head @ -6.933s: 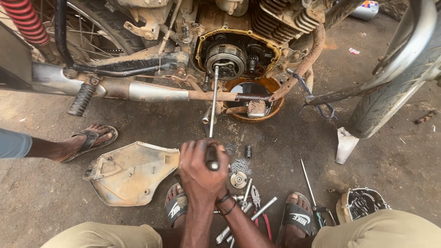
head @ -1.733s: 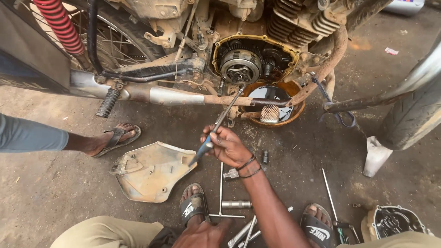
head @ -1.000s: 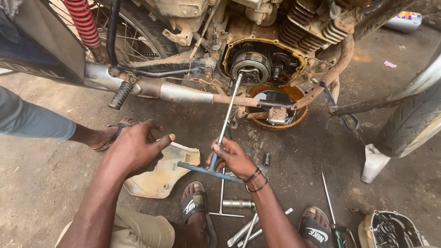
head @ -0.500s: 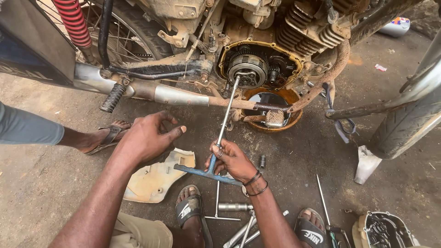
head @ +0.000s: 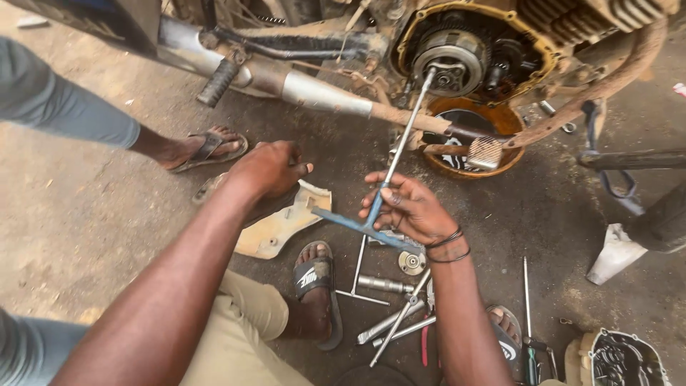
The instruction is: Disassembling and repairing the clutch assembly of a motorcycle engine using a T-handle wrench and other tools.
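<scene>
Two hands are up: your left hand (head: 268, 168) hovers half-curled and empty over the pale cover (head: 282, 225) at nine o'clock. Your right hand (head: 411, 207) is closed around the T-wrench (head: 396, 161), whose shaft runs toward one o'clock into the clutch (head: 450, 61).

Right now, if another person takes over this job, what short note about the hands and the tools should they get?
Right hand grips the blue T-handle wrench at its crossbar; the long shaft runs up to the centre of the clutch assembly in the open engine case.
Left hand is free, hovering over the pale engine cover lying on the ground.
Done: side cover is off and the clutch is exposed.
Left: the wrench is seated on the centre fastener; whether it is loose cannot be told.
Spare sockets and wrenches lie between the feet; an orange basin sits under the engine.
</scene>
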